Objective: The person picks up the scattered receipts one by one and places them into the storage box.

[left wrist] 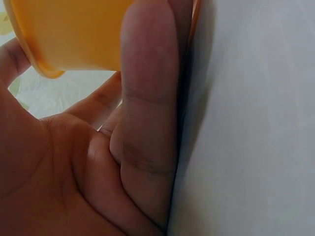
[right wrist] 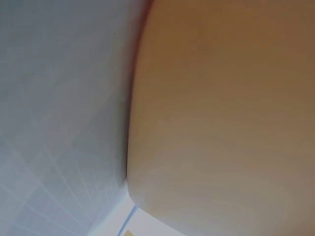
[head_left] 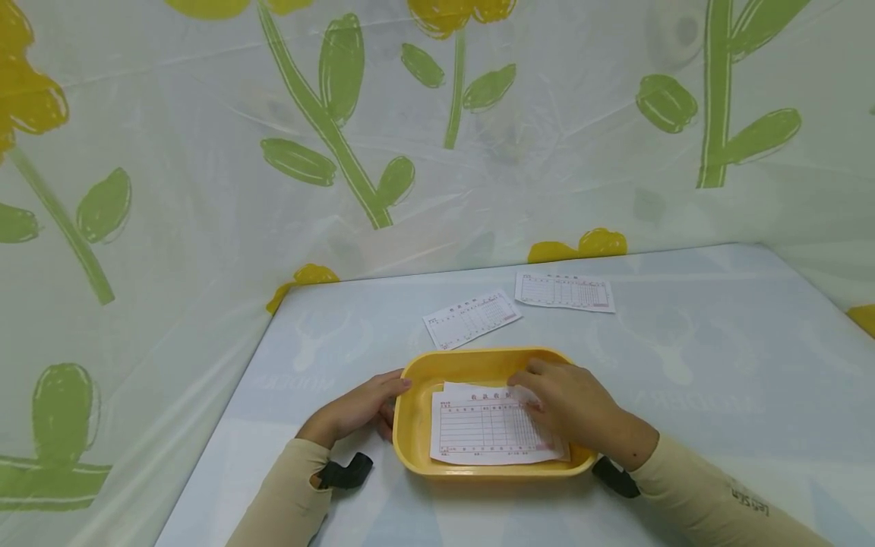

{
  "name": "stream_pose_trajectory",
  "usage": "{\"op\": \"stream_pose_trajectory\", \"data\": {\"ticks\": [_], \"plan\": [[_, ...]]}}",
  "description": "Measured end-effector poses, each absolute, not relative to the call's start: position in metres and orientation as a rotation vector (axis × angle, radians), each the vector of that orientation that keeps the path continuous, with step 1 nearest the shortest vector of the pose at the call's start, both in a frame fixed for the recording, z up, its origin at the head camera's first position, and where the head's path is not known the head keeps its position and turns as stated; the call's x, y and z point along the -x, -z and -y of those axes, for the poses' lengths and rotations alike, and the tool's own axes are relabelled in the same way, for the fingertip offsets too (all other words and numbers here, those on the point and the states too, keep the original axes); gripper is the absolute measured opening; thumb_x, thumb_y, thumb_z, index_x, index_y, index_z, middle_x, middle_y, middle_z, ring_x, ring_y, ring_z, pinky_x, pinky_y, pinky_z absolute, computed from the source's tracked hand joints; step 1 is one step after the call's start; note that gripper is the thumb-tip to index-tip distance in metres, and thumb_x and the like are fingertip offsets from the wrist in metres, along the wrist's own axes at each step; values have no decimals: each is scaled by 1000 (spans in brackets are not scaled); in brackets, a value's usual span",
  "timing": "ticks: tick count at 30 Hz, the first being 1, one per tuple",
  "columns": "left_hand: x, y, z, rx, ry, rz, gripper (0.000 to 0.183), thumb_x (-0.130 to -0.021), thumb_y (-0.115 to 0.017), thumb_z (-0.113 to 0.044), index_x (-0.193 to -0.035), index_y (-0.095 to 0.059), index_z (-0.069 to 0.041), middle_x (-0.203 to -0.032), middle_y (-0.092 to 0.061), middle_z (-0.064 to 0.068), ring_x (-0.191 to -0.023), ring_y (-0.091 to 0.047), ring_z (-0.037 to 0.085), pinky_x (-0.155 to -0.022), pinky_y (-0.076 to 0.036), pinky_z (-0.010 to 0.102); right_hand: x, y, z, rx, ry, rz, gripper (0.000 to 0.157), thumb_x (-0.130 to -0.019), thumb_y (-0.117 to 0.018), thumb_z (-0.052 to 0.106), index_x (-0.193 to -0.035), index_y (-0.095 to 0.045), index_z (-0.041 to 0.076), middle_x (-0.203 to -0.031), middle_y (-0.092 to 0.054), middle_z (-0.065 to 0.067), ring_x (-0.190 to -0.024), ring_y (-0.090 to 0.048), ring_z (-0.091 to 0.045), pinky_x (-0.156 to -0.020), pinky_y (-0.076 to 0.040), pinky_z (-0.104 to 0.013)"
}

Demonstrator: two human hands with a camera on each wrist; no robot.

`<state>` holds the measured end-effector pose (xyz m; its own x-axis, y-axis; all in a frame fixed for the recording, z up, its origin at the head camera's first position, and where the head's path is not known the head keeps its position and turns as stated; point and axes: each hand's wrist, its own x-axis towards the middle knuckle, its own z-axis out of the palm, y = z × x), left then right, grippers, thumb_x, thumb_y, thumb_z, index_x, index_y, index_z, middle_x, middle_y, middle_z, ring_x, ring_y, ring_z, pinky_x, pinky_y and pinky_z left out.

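In the head view a shallow yellow plastic tray [head_left: 492, 471] sits on the table, holding a small stack of printed receipt slips [head_left: 472, 433]. My left hand [head_left: 355, 406] grips the tray's left side, thumb over the rim and fingers low against the outer wall. The left wrist view shows those fingers [left wrist: 150, 88] close up, beside the yellow wall [left wrist: 83, 34]. Reaching over the tray's right side, my right hand [head_left: 570, 399] pinches the upper right part of the top slip, its fingertips partly blurred. Only the tray's outer wall [right wrist: 221, 118] fills most of the right wrist view; the right fingers are hidden there.
Two more printed slips lie behind the tray, one slip [head_left: 473, 319] angled near its back rim and another slip [head_left: 564, 292] farther right. The pale patterned table [head_left: 683, 342] meets a flower-printed curtain [head_left: 547, 175] at its back edge.
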<state>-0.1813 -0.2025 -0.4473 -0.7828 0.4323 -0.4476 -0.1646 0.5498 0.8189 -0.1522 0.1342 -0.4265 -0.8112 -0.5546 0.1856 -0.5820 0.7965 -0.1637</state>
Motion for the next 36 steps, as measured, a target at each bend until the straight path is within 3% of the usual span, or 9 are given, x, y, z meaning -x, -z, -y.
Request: {"op": "stream_pose_trajectory", "data": {"ticks": [4, 11, 21, 31, 36], "plan": [[181, 447, 203, -213, -1229, -2158, 73, -101, -39, -58, -159, -26, -14, -85, -77, 10, -66, -71, 24, -84, -54, 30, 152, 427, -133, -896, -300, 2851, 28, -80, -84, 23, -106, -73, 22, -94, -64, 4, -69, -49, -7, -65, -50, -23], [182, 447, 203, -233, -1252, -2130, 72, -101, -39, -56, -158, -28, -15, -90, -77, 10, -68, -72, 23, -74, -57, 31, 152, 427, -134, -913, -284, 2811, 26, -79, -84, 22, -103, -74, 21, -93, -64, 4, -75, -54, -9, -66, -51, -25], [182, 448, 203, -247, -1248, -2128, 70, -102, -38, -55, -158, -28, -15, -91, -77, 10, -67, -72, 23, -75, -57, 32, 152, 428, -135, -919, -301, 2782, 24, -83, -81, 26, -105, -74, 17, -99, -66, 1, -89, -62, -15, -75, -56, -33], [181, 452, 205, -250, -1284, -2089, 67, -102, -42, -53, -156, -32, -15, -99, -77, 10, -72, -73, 22, -73, -58, 32, 150, 425, -139, -943, -476, 2718, 25, -86, -78, 21, -109, -73, 14, -109, -68, -3, -102, -65, -20, -85, -58, -38], [182, 451, 207, -277, -1291, -2088, 65, -102, -41, -53, -155, -34, -16, -102, -77, 9, -73, -74, 22, -72, -58, 32, 150, 414, -144, -931, -530, 2624, 26, -85, -79, 17, -110, -73, 13, -109, -68, -3, -100, -63, -18, -84, -59, -36]]}}
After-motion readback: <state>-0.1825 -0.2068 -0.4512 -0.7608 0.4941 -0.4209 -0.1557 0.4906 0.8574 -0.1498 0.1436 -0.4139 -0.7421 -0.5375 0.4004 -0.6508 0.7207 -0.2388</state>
